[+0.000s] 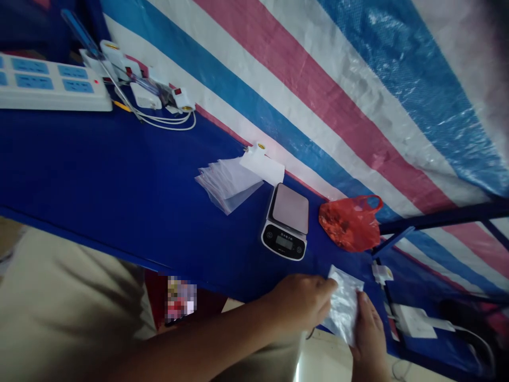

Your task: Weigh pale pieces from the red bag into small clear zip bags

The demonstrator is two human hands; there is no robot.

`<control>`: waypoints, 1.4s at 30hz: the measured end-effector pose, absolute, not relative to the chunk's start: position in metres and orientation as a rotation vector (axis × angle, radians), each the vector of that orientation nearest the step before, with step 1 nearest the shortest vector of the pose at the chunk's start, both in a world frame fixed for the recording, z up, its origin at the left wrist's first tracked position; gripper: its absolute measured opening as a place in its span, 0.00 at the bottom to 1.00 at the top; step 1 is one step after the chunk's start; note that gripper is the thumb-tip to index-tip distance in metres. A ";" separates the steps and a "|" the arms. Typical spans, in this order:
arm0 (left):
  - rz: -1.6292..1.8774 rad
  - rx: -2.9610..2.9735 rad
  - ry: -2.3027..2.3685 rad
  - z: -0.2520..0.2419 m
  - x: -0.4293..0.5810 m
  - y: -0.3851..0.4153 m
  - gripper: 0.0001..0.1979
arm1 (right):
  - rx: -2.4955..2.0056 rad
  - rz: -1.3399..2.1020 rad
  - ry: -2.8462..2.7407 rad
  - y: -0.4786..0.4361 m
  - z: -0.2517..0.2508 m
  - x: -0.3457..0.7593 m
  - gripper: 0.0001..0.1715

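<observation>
A small clear plastic bag (345, 303) is stretched between my two hands near the front edge of the blue table. My left hand (303, 301) pinches its left side with closed fingers. On the opposite side, my right hand (369, 324) grips the bag with the thumb up along its edge. What lies inside the bag, if anything, I cannot make out. Just beyond my left hand stands a digital kitchen scale (286, 220) with nothing on its plate. A red plastic bag (352, 223) with contents I cannot identify sits past the bag in my hands.
Several flat clear bags (228, 183) lie fanned out left of the scale, beside a white paper piece (264, 167). A white power strip (51, 85) and coiled white cable (170, 124) are far left. Striped sheeting (302, 95) rises behind the table; another power strip (415, 321) is at right.
</observation>
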State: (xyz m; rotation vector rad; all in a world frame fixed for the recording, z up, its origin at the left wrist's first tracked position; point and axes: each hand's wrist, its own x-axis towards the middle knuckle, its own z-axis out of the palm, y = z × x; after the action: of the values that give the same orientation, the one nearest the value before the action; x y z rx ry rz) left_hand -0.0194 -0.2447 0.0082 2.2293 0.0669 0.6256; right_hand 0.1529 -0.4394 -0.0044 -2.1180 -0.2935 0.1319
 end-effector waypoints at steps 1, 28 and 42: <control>0.565 2.229 0.107 0.009 -0.018 -0.244 0.08 | -2.085 0.142 -0.242 -0.435 -0.004 0.153 0.30; 0.329 2.270 0.286 0.006 -0.009 -0.245 0.10 | -1.793 0.289 -0.076 -0.414 0.003 0.176 0.34; 0.295 2.303 0.254 0.010 -0.010 -0.242 0.10 | -1.766 0.219 -0.078 -0.417 0.000 0.177 0.31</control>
State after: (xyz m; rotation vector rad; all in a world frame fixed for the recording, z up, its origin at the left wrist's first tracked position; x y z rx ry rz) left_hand -0.0102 -0.2416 0.0096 2.3030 0.2537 0.2947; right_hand 0.1772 -0.4168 -0.0003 -1.7660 -0.0778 0.2187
